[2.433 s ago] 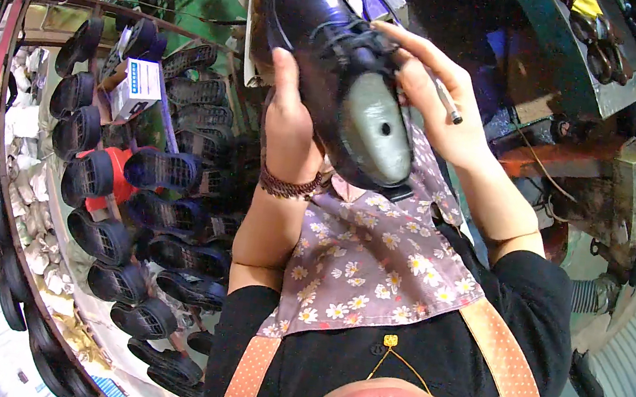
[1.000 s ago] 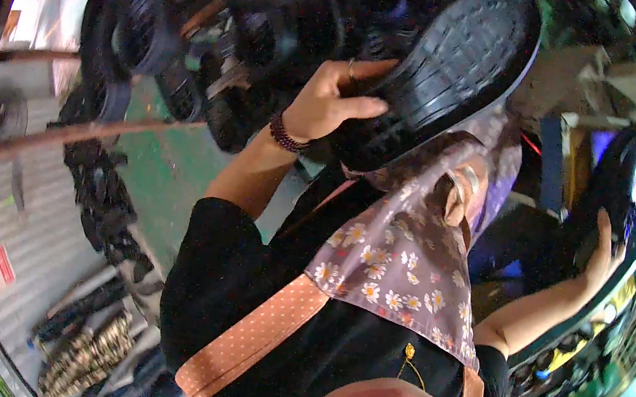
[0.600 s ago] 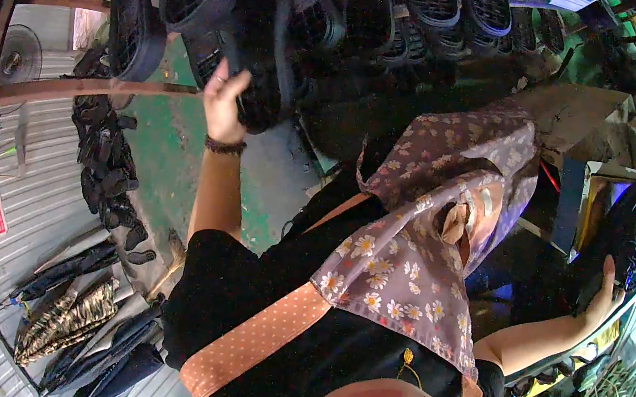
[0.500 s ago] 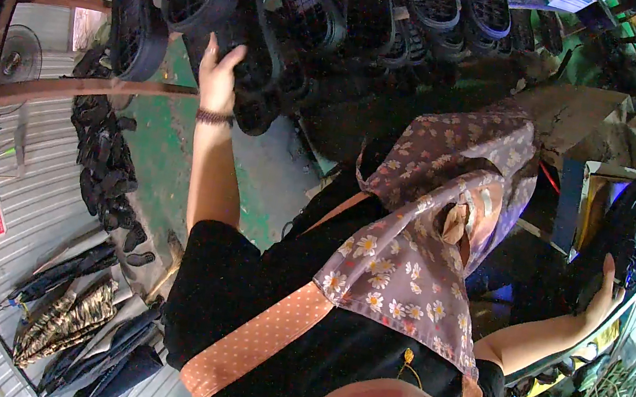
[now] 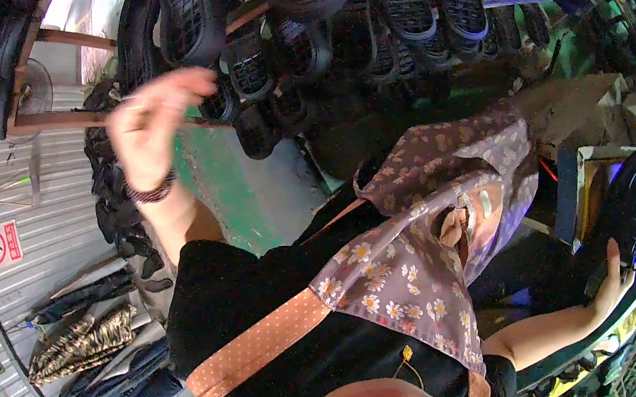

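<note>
My left hand (image 5: 149, 128), with a dark beaded bracelet at the wrist, is raised at the upper left and blurred by motion. Its fingers look stretched out toward the black shoe soles (image 5: 190, 7) hanging there, and nothing shows in it. Whether a fingertip touches a sole cannot be made out. Far to the right, my right hand (image 5: 614, 284) is closed around the lower part of a long black shoe sole (image 5: 627, 195), thumb upward on its face. The sole stands upright, and its far side is hidden.
Rows of black soles (image 5: 400, 9) fill the top, by a wooden rack bar (image 5: 66, 121). An open cardboard box (image 5: 573, 196) stands beside the held sole. A shelf with shoes (image 5: 568, 392) lies lower right. Dark and patterned clothing (image 5: 86, 345) hangs along the corrugated wall (image 5: 58, 201).
My left hand has come away from the hanging sole and swung left and down. My right hand keeps its hold with little movement. The view has shifted slightly.
</note>
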